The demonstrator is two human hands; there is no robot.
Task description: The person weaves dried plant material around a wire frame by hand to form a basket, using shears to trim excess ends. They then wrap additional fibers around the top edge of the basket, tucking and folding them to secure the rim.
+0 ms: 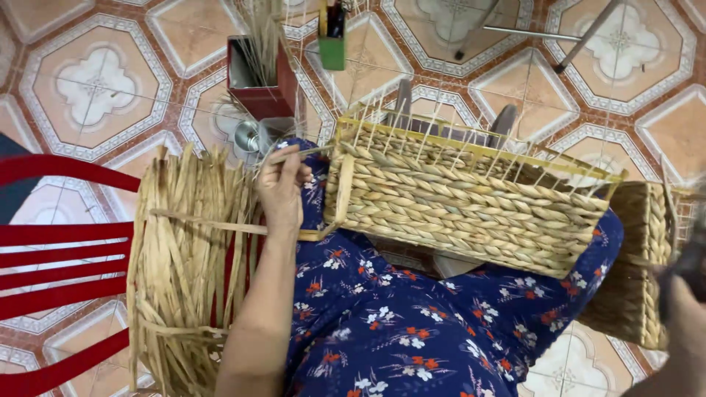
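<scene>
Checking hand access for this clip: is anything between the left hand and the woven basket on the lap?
Nothing visible. The left hand is right at the end of the woven basket, pinching a fibre strand that runs to its corner. The right hand is blurred at the frame edge.

right hand (680,323) blurred, cropped (grip unclear)

Home weaving spot: patterned floor tiles (95,81)
</scene>
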